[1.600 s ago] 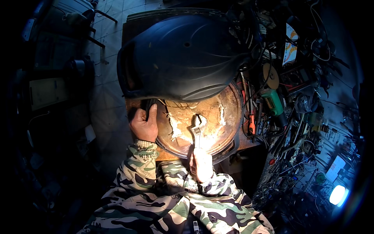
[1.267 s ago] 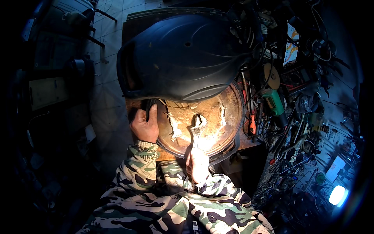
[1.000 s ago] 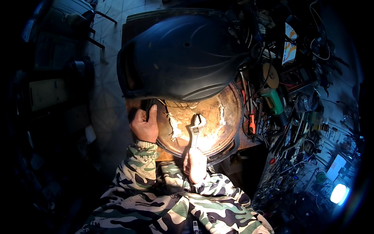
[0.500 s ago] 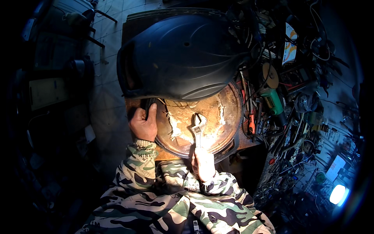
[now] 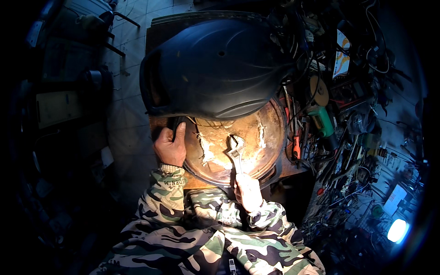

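Observation:
An adjustable wrench (image 5: 236,160) is gripped by its handle in my right hand (image 5: 248,191), its jaws lying over the lit middle of a round, rusty-brown metal pan (image 5: 270,133). Ragged whitish strips mark the pan's surface on both sides. My left hand (image 5: 170,145) is closed around the dark rim at the pan's left side, thumb up along it. Beyond both hands a large black moulded cover (image 5: 211,68) stands over the far part of the pan and hides it.
A green angle grinder (image 5: 323,121) and an orange-handled screwdriver (image 5: 296,147) lie to the right among cables and many tools. A bright lamp (image 5: 397,230) glows at lower right. The wooden board (image 5: 293,168) carries the pan. At far left stands a dark-legged stool (image 5: 117,48).
My right hand has shifted slightly right with the wrench, which now tilts more to the left. My left hand keeps its hold on the rim.

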A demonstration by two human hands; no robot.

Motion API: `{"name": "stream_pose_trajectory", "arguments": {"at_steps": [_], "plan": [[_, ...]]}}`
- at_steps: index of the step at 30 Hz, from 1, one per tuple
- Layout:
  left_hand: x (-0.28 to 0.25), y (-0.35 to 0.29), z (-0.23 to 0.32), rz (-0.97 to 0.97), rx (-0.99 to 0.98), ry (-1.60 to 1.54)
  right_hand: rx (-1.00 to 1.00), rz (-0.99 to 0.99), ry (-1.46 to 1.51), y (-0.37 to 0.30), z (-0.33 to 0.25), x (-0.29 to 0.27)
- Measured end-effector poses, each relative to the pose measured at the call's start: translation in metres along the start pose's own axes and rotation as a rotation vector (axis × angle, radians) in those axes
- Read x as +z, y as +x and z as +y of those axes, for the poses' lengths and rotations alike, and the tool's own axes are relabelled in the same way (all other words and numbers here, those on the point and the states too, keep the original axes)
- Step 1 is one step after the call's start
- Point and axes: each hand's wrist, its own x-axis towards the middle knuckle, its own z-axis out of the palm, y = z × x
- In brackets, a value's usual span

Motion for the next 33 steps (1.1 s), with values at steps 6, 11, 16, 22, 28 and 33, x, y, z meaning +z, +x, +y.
{"name": "stream_pose_trajectory", "arguments": {"at_steps": [6, 11, 16, 22, 28, 33], "plan": [[0.002, -0.001, -0.001, 0.019, -0.011, -0.019, -0.033, 0.017, 0.075, -0.004, 0.003, 0.015], [0.001, -0.001, -0.001, 0.015, 0.003, -0.005, -0.112, 0.037, 0.157, -0.003, 0.007, 0.029], [0.001, -0.001, 0.001, 0.015, -0.005, 0.009, -0.010, 0.046, 0.247, -0.007, 0.010, 0.034], [0.001, -0.002, 0.004, 0.033, 0.011, 0.027, -0.012, 0.077, 0.249, -0.006, 0.013, 0.040], [0.003, -0.002, 0.006, 0.034, 0.008, 0.020, -0.105, 0.125, 0.238, 0.000, 0.027, 0.059], [0.002, -0.001, 0.004, 0.027, 0.005, 0.004, -0.023, 0.097, 0.262, -0.004, 0.017, 0.053]]}}
